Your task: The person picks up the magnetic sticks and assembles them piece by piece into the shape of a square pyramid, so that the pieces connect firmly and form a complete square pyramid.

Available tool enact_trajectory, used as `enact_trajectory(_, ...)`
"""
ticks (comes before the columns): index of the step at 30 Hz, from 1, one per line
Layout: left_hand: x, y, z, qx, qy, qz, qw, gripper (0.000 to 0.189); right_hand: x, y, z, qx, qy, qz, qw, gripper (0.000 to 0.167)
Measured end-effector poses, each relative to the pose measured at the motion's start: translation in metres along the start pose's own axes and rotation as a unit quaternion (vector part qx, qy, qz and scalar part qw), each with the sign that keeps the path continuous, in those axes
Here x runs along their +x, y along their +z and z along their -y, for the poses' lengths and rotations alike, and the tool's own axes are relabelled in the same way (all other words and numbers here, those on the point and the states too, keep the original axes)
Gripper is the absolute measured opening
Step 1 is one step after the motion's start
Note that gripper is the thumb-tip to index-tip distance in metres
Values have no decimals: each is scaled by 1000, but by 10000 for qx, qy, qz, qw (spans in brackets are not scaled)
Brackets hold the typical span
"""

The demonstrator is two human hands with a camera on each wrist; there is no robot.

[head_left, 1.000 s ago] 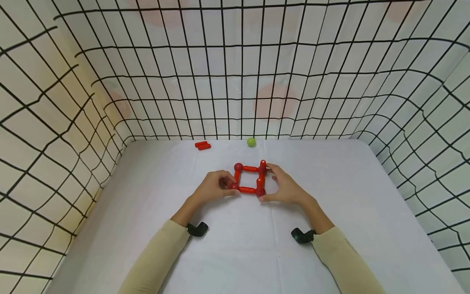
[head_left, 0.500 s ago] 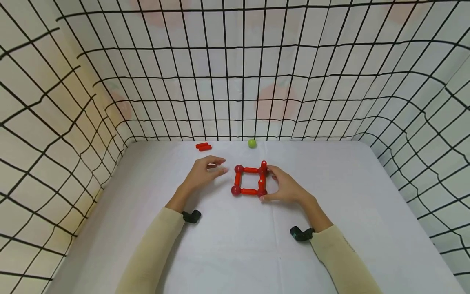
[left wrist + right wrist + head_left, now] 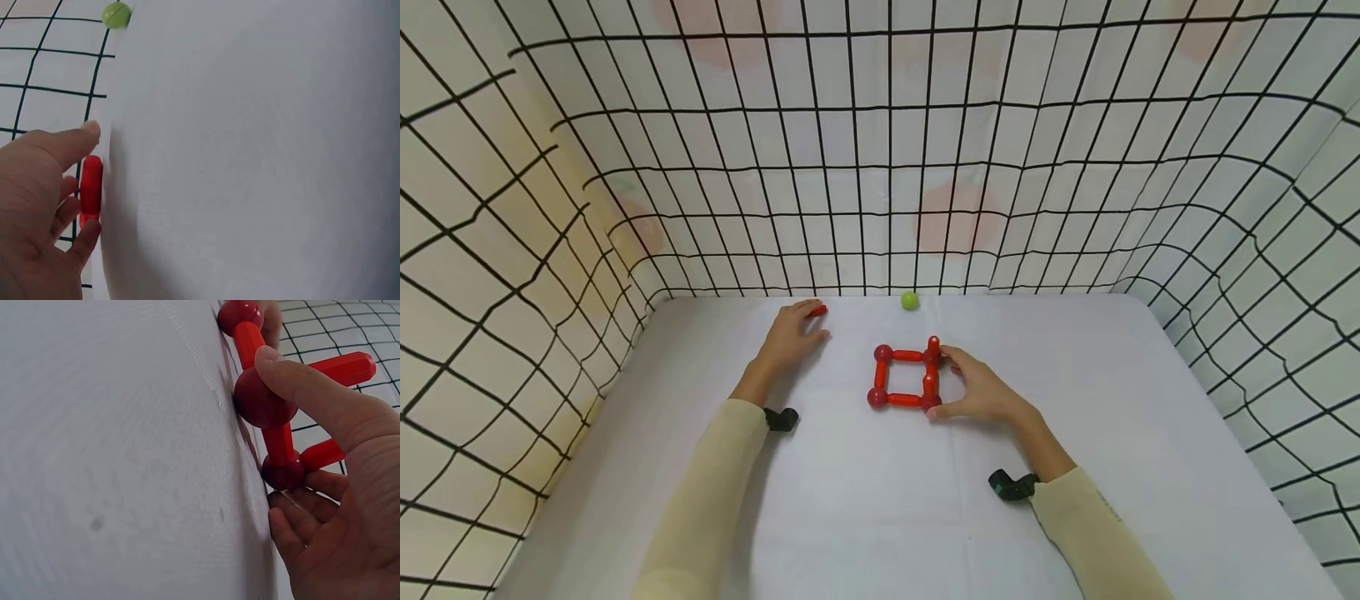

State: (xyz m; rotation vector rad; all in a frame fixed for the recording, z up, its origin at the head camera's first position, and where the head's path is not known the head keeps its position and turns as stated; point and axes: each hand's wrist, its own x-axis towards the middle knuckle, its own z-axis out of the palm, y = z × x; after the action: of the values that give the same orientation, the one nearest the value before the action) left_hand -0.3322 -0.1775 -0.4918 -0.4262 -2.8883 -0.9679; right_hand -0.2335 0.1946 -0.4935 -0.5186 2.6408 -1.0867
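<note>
A square frame of red sticks (image 3: 904,400) joined by dark red balls (image 3: 877,397) lies on the white table, with two sticks standing up from its right-hand balls. My right hand (image 3: 981,390) holds this right side: in the right wrist view the thumb presses on the near ball (image 3: 262,403), while fingers touch the far ball (image 3: 282,472). At the back left, my left hand (image 3: 784,340) is around loose red sticks (image 3: 92,187), partly covering them. Its thumb stands apart from the sticks in the left wrist view, and its fingers are right beside them.
A small green ball (image 3: 910,300) sits at the table's back edge, behind the square. Black wire mesh (image 3: 891,171) rises along the back and both sides, in front of white sheeting. Each wrist carries a small black camera (image 3: 1012,486).
My left hand has let go of the square's near left corner and moved back and left to the loose sticks. My right hand has stayed on the square.
</note>
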Motion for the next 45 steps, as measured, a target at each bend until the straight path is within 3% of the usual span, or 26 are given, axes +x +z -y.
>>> enact_trajectory(7, 0, -1, 2, 236, -34, 99, 9997, 50, 1, 3, 1, 65, 30, -31, 10000, 116)
enact_trajectory(14, -4, -1, -4, 602, -276, 112, 9977, 37, 1, 4, 3, 122, 55, -4, 9999, 115)
enact_trajectory(18, -7, -2, -8, 930, -281, 82, 9952, 25, 0, 2, 6, 196, 138, 1, 9997, 114)
enact_trajectory(21, -10, -1, -10, 893, -275, 64, 9956, 24, 1, 1, 6, 199, 220, -24, 9996, 115)
enact_trajectory(24, -16, 0, -13, 437, -282, 37, 9986, 24, 2, 1, 5, 147, 283, -31, 9995, 115)
enact_trajectory(27, -23, 3, -18, -378, -268, -28, 9989, 26, 4, 1, 3, 116, 312, -23, 9994, 116)
enact_trajectory(30, -30, 7, -25, -1246, -271, 46, 9918, 26, 4, 2, 2, 140, 301, -10, 9994, 116)
enact_trajectory(34, -41, 14, -35, -1999, -148, 393, 9789, 29, 3, 3, 2, 226, 286, 17, 9993, 116)
enact_trajectory(40, -54, 20, -55, -2765, 342, 961, 9556, 31, 1, 4, 0, 213, 199, 13, 9996, 114)
enact_trajectory(45, -60, 23, -67, -2796, 637, 1282, 9494, 32, 2, 4, -1, 213, 188, 29, 9996, 116)
